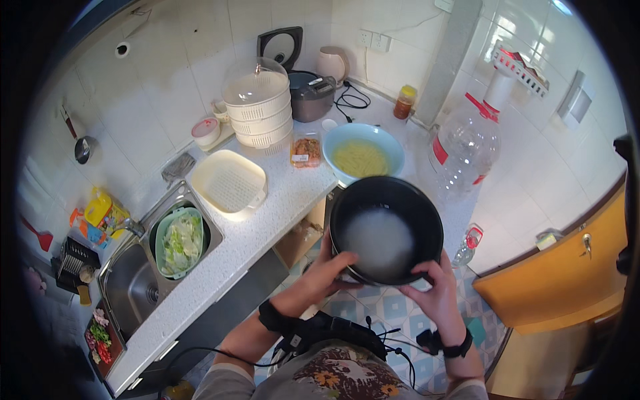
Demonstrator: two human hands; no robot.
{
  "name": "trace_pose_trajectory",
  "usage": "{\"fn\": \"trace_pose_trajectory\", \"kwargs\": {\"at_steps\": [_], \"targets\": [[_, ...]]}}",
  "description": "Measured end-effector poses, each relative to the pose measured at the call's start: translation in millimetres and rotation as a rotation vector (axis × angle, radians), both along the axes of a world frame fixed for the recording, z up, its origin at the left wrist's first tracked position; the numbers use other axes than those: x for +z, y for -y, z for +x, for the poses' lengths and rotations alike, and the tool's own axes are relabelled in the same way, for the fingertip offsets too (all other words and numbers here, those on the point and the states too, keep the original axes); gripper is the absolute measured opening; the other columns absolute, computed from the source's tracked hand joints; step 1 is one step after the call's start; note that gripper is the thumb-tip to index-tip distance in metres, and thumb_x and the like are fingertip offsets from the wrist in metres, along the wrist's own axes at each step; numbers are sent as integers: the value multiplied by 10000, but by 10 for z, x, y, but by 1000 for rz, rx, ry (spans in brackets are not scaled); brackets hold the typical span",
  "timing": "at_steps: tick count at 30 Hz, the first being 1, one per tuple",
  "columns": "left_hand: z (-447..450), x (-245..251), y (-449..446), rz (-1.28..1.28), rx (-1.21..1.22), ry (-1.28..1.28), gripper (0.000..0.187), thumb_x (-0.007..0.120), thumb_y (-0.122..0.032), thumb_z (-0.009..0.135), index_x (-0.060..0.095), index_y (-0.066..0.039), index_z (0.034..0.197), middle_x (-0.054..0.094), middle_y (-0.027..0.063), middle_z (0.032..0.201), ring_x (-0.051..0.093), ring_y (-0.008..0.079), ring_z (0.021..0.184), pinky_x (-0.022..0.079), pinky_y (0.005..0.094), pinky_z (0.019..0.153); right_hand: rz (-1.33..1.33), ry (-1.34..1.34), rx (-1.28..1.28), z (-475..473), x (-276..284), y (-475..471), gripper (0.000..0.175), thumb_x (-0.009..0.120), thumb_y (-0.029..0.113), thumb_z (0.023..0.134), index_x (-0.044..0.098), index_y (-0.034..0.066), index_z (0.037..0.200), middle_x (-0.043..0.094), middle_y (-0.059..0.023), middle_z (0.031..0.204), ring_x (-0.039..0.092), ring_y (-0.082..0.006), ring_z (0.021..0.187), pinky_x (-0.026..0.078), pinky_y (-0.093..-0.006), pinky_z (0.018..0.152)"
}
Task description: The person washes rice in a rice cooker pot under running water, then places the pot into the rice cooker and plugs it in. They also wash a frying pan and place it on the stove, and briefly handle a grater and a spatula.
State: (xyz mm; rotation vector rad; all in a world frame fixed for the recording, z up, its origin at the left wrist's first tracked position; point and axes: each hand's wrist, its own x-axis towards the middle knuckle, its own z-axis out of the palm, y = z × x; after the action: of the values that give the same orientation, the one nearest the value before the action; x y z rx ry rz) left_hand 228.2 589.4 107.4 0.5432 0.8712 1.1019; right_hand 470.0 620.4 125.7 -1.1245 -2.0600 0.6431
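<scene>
Both my hands hold a dark rice cooker inner pot (386, 192) in front of my body, past the counter's front edge. My left hand (332, 270) grips its left rim, thumb over the edge. My right hand (436, 287) grips its lower right rim with the fingertips over the edge. In the pot lies white rice in cloudy water (379, 240). Just beyond the pot stands a light blue basin (395, 145) with pale yellow strips in liquid (360, 157). Farther back, the rice cooker (312, 102) stands with its lid (280, 47) raised.
On the counter (240, 240) stand a tiered steamer (262, 112), a cream colander tray (227, 182), a clear food box (306, 150) and a lidded jar (405, 102). Left is a sink (130, 290) with a green basket (172, 270) of leafy vegetables. A large clear plastic bottle (462, 140) stands right.
</scene>
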Motion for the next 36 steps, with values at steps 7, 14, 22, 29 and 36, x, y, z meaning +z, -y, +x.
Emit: {"fn": "trace_pose_trajectory", "kwargs": {"at_steps": [7,14,22,29,36], "targets": [[-678,643,-973,259,167,-148,901,585,-492,878,-26,-241,1490,155,133,1490,402,371,1246,498,514,879,-42,-208,78,-745,645,-1496,355,850,158,655,580,42,855,538,-48,997,587,-141,848,503,-272,655],[-1271,1031,-2086,292,424,-410,935,615,-513,842,104,-84,1496,339,141,1411,385,283,1242,381,457,986,122,-140,61,-1724,1240,-3159,487,832,412,641,626,20,842,618,-78,812,584,-165,762,469,-285,695],[-1801,885,-3502,212,595,-401,860,662,-396,826,198,-72,1473,442,59,1322,441,196,1089,390,385,954,191,-191,112,-2841,1173,-5017,506,838,450,590,649,41,818,661,-125,846,633,-240,806,499,-327,734],[-2039,216,-4282,37,589,-524,837,635,-320,845,153,-74,1484,520,44,1256,435,199,1158,360,368,953,276,-331,215,-3745,509,-6116,454,858,383,590,631,35,773,586,-179,919,585,-333,857,487,-386,753],[-2219,-179,-4701,-33,711,-775,878,703,-351,787,249,23,1439,469,241,1317,500,268,1166,394,330,972,263,-408,234,-4325,-267,-6579,406,866,323,583,613,61,763,567,-146,977,577,-339,902,483,-400,750]]}}
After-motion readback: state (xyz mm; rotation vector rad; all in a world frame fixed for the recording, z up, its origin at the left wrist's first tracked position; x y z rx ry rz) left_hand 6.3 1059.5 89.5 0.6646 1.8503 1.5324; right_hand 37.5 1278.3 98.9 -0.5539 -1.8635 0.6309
